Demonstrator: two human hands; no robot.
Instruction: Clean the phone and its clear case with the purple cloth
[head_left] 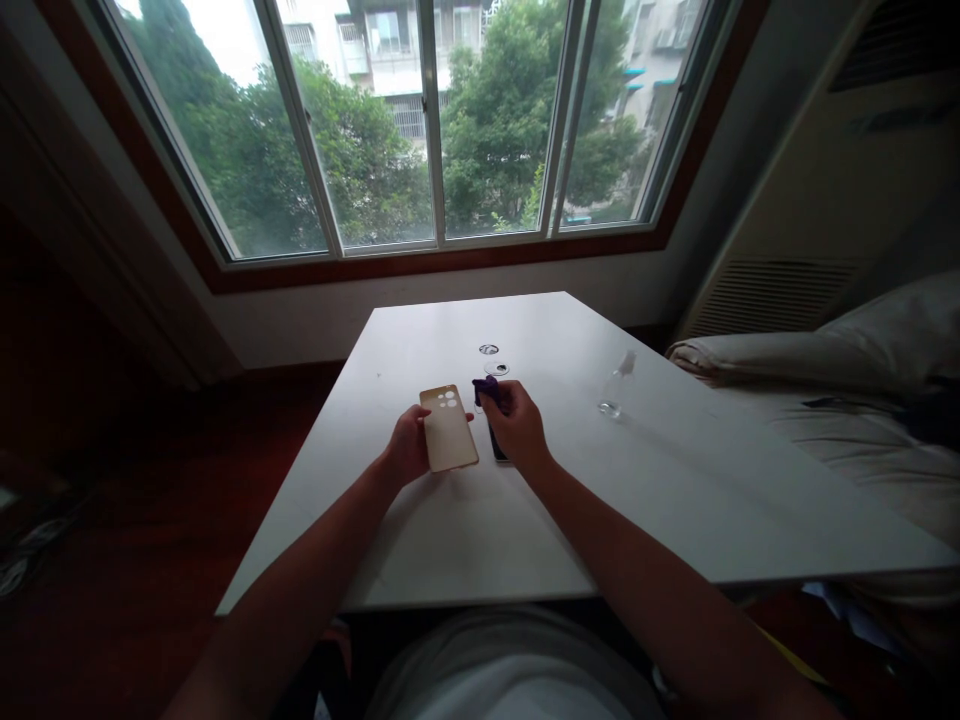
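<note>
My left hand is closed around a yellowish phone case, held tilted above the table with its camera cutouts at the top. In my right hand a small dark purple cloth is pinched between thumb and fingers, just right of the case's top corner. Under that hand a dark phone lies on the table, mostly covered by the hand. Beyond the hands lie a round clear piece and, farther back, a round dark-and-white patterned piece.
A clear spray bottle stands to the right on the white table. Past the table's far edge is a window with a reddish-brown frame. Pale bedding or cushions lie on the right, close by the table edge.
</note>
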